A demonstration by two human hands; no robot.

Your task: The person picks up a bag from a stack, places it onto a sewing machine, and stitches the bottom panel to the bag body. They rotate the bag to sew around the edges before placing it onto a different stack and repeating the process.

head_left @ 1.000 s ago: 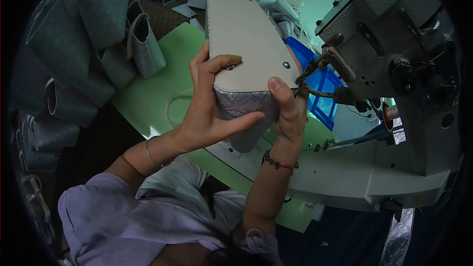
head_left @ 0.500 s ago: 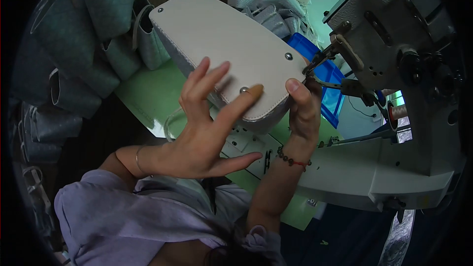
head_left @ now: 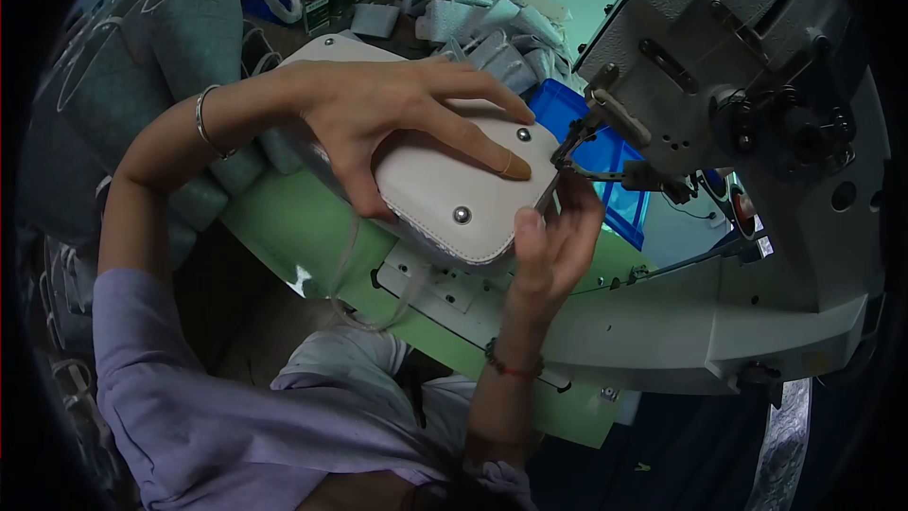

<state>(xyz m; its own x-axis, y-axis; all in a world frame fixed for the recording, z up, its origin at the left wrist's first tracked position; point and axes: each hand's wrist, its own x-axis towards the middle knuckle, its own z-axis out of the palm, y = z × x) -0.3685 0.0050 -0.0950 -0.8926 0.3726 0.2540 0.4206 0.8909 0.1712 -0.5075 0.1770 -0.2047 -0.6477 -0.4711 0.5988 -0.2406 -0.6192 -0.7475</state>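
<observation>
A bag [head_left: 426,185] shows its pale stitched base with metal studs upward, at the needle end of a sewing machine [head_left: 567,147]. My left hand [head_left: 397,118] reaches across the base with its fingers spread and lying on it. Its thumb rests by the near edge, and a tan cover sits on one fingertip. At the right-hand corner my right hand [head_left: 558,241] holds the bag's edge, thumb on the near side. Its other fingers are partly hidden behind the corner and the machine parts. The bag's opening is out of sight.
Many grey bags [head_left: 203,66] hang or stand at the left. Behind the bag are a pile of grey pieces [head_left: 501,28] and a blue crate [head_left: 619,156]. The machine's large body [head_left: 785,322] fills the right side, above a green tabletop [head_left: 274,227].
My left hand has moved up and over the base, from its near edge to lying across it. The bag has turned slightly and shifted left and down in view; my right hand stays at its corner.
</observation>
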